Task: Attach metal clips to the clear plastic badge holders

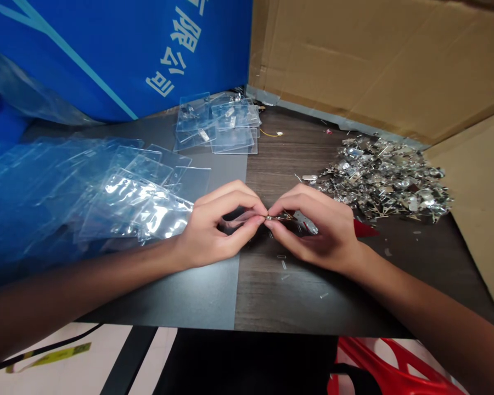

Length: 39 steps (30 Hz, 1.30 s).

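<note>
The left hand (212,227) and right hand (319,230) are pinching a metal clip (278,217) fingertip to fingertip, near a heap of clips (382,178)

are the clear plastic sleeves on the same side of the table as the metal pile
No, the clear plastic sleeves lie at the left of the dark tabletop, while the pile of metal parts sits at its right.

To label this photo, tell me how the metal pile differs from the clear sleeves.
The metal pile is a loose, shiny heap of many small pieces, while the clear sleeves are flat, see-through and overlap in layers. The pile lies to the right, the sleeves to the left. Both rest on the tabletop.
</note>
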### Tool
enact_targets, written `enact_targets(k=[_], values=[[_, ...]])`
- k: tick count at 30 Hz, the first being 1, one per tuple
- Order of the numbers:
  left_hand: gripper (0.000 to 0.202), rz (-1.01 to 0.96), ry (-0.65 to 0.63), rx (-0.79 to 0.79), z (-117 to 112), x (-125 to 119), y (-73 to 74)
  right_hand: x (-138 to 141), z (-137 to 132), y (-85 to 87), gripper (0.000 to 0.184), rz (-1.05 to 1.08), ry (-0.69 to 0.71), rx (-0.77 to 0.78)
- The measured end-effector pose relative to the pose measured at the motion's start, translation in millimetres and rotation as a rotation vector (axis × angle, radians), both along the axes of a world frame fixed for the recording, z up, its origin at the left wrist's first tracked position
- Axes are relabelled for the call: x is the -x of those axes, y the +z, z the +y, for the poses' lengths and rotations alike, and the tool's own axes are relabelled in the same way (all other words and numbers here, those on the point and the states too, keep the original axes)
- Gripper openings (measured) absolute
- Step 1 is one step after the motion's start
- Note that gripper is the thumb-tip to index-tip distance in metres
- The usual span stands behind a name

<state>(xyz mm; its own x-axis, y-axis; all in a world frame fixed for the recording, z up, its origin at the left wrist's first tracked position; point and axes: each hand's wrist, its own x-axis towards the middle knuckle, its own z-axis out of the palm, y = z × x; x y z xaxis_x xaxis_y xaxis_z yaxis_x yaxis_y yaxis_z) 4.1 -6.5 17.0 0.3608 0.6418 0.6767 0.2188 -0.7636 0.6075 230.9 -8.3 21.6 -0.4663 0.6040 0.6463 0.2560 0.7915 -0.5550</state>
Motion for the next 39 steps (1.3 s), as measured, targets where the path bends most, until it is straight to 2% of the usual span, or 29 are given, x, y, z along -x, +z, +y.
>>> enact_targets(k=[6,11,15,18,26,35,39], values=[[0.014,-0.025,0.000,-0.057,1.2,1.3,-1.8,-0.8,-1.6,2.2,0.016,0.053,-0.002,0.009],[0.017,-0.028,0.012,-0.071,1.3,1.1,-0.4,-2.4,-3.9,5.0,0.007,0.134,0.053,0.238],[0.023,-0.053,-0.018,-0.109,2.0,2.7,-3.7,-2.0,-5.1,8.6,0.012,0.187,0.107,0.389],[0.028,-0.064,-0.037,-0.148,2.7,5.2,-7.8,-1.3,-5.7,9.5,0.015,0.209,0.105,0.443],[0.014,-0.044,-0.063,-0.228,5.2,7.7,-12.5,1.6,-6.3,8.0,0.022,0.204,0.106,0.443],[0.022,-0.005,-0.159,-0.236,6.0,9.6,-8.8,2.3,-8.5,8.5,0.024,0.197,0.078,0.460],[0.021,0.005,-0.127,-0.225,5.8,8.1,-10.0,3.0,-8.7,7.7,0.023,0.190,0.072,0.457]])
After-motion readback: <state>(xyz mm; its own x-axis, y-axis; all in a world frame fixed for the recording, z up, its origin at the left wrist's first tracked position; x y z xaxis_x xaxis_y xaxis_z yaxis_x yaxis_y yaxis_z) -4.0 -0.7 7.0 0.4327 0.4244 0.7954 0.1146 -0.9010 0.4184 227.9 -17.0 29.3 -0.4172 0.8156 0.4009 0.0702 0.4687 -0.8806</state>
